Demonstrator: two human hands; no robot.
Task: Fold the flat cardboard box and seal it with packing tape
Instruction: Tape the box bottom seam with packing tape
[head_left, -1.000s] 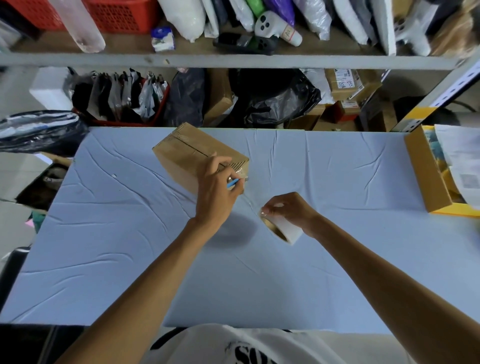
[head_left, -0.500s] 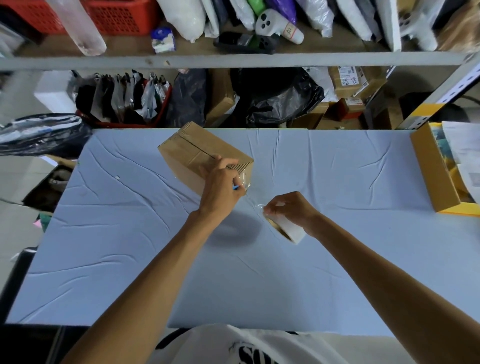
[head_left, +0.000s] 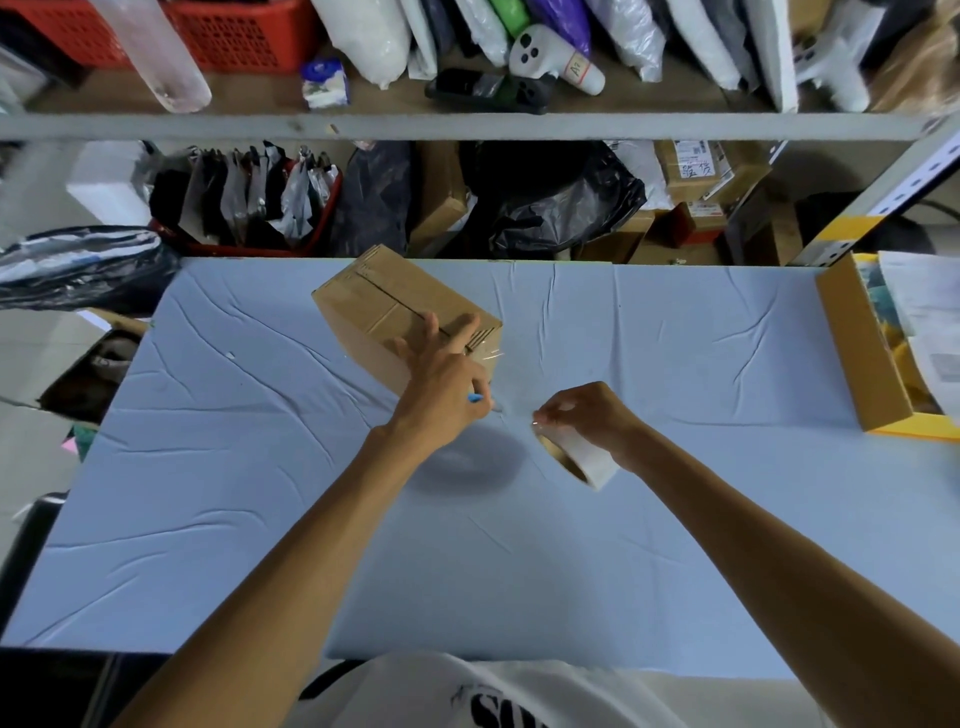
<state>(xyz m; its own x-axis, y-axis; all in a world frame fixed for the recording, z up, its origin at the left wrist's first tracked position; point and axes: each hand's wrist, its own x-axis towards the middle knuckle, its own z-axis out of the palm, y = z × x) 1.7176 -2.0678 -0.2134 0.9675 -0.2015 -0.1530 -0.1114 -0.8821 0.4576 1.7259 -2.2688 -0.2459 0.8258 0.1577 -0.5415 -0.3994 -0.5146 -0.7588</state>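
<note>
The folded brown cardboard box (head_left: 374, 306) stands at the back middle of the blue-covered table (head_left: 675, 519), its top seam running towards me. My left hand (head_left: 441, 389) lies at the box's near right corner. Its fingers are stretched onto the top, and a small blue cutter (head_left: 475, 398) is tucked under the thumb side. A shiny strip of clear tape (head_left: 491, 358) covers that corner. My right hand (head_left: 587, 415) grips the roll of packing tape (head_left: 584, 462) just above the table, to the right of the box and apart from it.
An open yellow-edged cardboard box (head_left: 857, 353) with papers sits at the table's right edge. Behind the table, a shelf frame (head_left: 467, 126) holds bags, parcels and a red basket (head_left: 244, 244). Black bags (head_left: 78, 265) lie off the table's left edge.
My left hand's fingers have stretched out from the box's corner onto its top, the blue cutter still in the hand. My right hand with the tape roll has stayed almost in place.
</note>
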